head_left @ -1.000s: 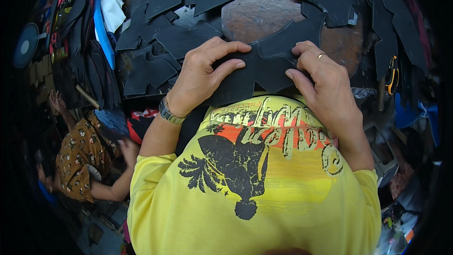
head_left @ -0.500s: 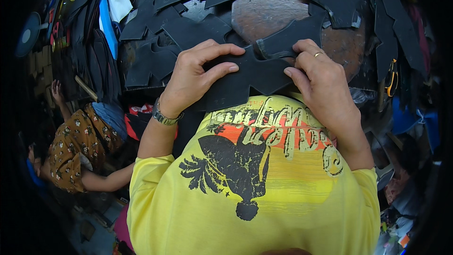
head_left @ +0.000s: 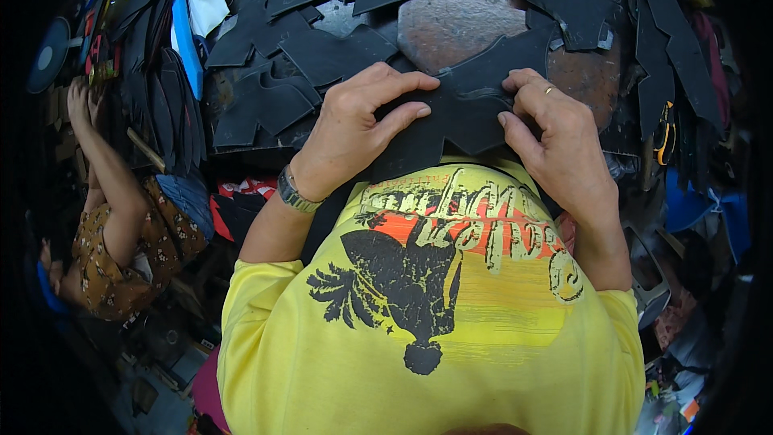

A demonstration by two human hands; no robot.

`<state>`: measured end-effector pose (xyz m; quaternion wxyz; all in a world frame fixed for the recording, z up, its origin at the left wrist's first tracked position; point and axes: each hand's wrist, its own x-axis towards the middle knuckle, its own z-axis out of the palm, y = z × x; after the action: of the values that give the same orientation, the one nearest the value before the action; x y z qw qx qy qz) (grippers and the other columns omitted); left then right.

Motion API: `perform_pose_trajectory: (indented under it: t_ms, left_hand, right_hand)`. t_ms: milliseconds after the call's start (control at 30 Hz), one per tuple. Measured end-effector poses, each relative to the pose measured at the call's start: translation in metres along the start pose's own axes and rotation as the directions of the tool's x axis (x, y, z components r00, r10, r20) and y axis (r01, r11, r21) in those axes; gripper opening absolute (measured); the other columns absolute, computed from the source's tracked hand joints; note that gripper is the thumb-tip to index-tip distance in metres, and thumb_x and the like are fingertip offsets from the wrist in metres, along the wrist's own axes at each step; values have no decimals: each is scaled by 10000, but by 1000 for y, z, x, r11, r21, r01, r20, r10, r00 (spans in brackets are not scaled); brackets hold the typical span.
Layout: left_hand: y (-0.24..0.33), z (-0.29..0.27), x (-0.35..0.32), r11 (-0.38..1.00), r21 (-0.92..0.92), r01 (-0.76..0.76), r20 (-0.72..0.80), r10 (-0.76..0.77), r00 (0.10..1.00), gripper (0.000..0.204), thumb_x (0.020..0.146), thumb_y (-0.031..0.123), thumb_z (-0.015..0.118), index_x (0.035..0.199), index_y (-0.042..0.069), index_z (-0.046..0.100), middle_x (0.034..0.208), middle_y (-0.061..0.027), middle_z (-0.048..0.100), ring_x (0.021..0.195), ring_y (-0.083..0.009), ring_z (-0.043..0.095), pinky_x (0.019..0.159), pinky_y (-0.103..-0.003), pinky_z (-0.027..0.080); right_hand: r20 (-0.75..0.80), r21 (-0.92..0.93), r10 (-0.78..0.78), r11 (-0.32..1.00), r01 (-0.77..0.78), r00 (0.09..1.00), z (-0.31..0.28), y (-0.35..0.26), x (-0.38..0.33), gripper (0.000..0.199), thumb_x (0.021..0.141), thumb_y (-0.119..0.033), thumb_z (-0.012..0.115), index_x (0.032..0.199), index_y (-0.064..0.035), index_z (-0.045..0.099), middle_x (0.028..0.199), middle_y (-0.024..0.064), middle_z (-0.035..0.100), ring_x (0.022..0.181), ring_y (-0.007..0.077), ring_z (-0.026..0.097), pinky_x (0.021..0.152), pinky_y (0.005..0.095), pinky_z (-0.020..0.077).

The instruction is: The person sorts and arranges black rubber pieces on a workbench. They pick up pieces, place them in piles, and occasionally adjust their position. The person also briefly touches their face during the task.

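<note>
Between my hands a flat black cut piece (head_left: 473, 125), leather-like with notched edges, overhangs the table's near edge above my lap. My left hand (head_left: 362, 125), with a watch at the wrist, grips its left side, thumb and index finger lying on top and the other fingers hidden. On the right side, my right hand (head_left: 555, 129), wearing a ring, has its thumb and bent fingers at the piece's edge. The far edge of this piece meets another black cut piece (head_left: 507, 60) lying flat on the table. Where the two overlap is hard to make out.
Many similar black pieces (head_left: 346, 52) cover the worn brown tabletop (head_left: 459, 20). A yellow-and-black cutter (head_left: 665, 133) hangs at the right edge. Long dark strips (head_left: 173, 117) hang at the left, near a blue strip (head_left: 186, 40). Another person (head_left: 121, 217) sits at the left.
My hands and the black piece have shifted slightly right, and the piece has drawn closer against the piece beyond it. The other person's arm has risen.
</note>
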<state>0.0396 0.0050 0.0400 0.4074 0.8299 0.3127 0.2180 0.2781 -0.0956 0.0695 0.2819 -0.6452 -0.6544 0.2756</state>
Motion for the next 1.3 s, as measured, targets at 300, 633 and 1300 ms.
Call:
perform_pose_trajectory:
  t_ms: [300, 633, 1300]
  left_hand:
    - [0, 4, 7, 998, 46, 40, 28, -41, 999, 280, 862, 96, 768, 1137, 60, 728, 865, -111, 642, 770, -270, 639, 712, -361, 524]
    - [2, 4, 5, 996, 87, 24, 39, -28, 999, 298, 864, 97, 765, 1161, 89, 746, 825, -88, 601, 724, -230, 620, 678, -351, 514]
    - [6, 8, 6, 983, 184, 23, 99, -41, 994, 317, 868, 97, 751, 1185, 108, 739, 943, -87, 617, 814, -252, 659, 702, -337, 542]
  right_hand:
    - [-28, -19, -46, 999, 45, 999, -1, 6, 4, 149, 847, -46, 691, 937, 46, 617, 970, 190, 659, 830, 397, 666, 718, 436, 536]
    - [-5, -26, 26, 999, -26, 1000, -3, 1, 4, 139, 841, -9, 709, 854, 45, 581, 1032, 200, 699, 892, 349, 710, 773, 365, 544]
    - [-81, 8, -10, 1000, 10, 997, 3, 5, 3, 137, 850, -44, 695, 909, 19, 589, 906, 184, 628, 800, 408, 649, 690, 436, 518]
